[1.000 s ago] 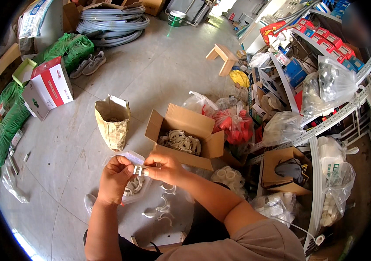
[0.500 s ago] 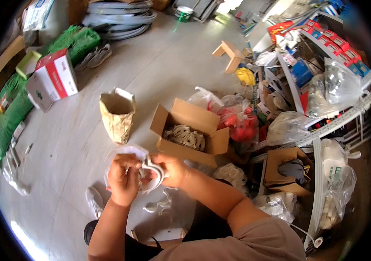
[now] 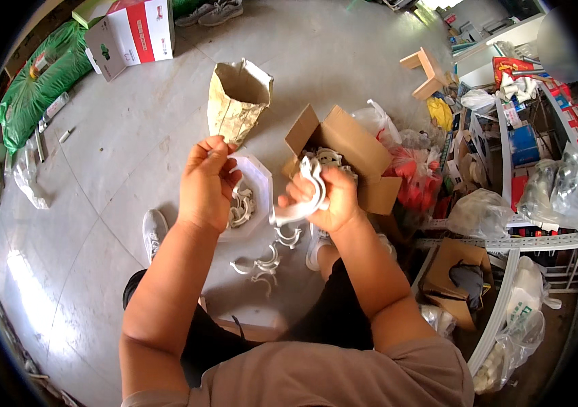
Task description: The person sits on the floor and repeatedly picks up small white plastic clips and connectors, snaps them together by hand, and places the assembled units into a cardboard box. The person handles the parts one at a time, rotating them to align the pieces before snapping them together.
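Note:
My right hand (image 3: 338,198) grips a white curved pipe clamp (image 3: 315,182), just in front of an open cardboard box (image 3: 355,139) that contains more clamps (image 3: 330,157). Over the left rim of a pale angular tray (image 3: 264,178), my left hand (image 3: 204,183) has its thumb and forefinger pinched together; whatever is between them is too small to make out. Several white clamp pieces (image 3: 242,207) lie in the tray. Loose half-ring clamps (image 3: 270,258) rest on the floor between my feet and the tray.
A crumpled paper bag (image 3: 233,112) stands open beyond the tray. Plastic bags with red contents (image 3: 416,178) sit right of the box, near crowded metal shelving (image 3: 499,243). A small wooden stool (image 3: 430,73) is farther back. Green sacks (image 3: 48,81) lie far left.
My hands were together at the clamp and have come apart: the right carries it rightward toward the box, the left stays pinched near the tray. The head view has also shifted.

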Tool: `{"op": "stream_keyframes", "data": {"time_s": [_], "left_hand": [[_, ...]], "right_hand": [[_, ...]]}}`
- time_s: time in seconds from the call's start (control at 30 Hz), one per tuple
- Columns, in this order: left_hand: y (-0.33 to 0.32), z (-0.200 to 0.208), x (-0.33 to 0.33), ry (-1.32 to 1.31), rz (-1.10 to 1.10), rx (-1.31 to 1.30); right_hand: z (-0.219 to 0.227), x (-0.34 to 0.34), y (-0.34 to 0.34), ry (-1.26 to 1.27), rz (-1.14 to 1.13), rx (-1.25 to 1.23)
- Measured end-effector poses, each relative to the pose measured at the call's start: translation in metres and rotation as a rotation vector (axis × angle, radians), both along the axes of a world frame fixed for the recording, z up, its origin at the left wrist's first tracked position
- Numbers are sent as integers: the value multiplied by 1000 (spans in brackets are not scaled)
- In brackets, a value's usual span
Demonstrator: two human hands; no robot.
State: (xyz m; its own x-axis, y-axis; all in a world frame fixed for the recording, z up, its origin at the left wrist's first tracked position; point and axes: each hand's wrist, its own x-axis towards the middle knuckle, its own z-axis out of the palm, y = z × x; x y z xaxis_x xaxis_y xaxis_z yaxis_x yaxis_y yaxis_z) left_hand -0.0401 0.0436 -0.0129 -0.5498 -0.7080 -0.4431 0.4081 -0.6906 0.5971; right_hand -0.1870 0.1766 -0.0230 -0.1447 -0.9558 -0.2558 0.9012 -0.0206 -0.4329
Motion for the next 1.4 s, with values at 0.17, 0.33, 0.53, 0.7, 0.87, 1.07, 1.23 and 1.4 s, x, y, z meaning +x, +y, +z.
{"op": "stream_keyframes", "data": {"time_s": [0.17,0.33,0.53,0.7,0.87,1.07,1.23,1.4], "left_hand": [[-16,3,6,35,90,-32],[-21,1,23,41,72,3],[-18,5,42,27,50,46],[-16,13,54,77,48,55],[-24,14,64,87,94,80],[-27,16,65,103,121,111],[-32,17,77,106,134,141],[-37,16,81,131,138,161]], "right_hand": [[-58,-65,-5,152,-374,287],[-145,-140,32,990,-659,719],[-170,-139,50,1195,-689,846],[-216,-102,12,1704,-565,567],[-210,-3,-45,1731,150,564],[-330,28,-73,1408,327,999],[-351,33,-95,1325,347,1194],[-355,28,-100,1200,232,1064]]}}
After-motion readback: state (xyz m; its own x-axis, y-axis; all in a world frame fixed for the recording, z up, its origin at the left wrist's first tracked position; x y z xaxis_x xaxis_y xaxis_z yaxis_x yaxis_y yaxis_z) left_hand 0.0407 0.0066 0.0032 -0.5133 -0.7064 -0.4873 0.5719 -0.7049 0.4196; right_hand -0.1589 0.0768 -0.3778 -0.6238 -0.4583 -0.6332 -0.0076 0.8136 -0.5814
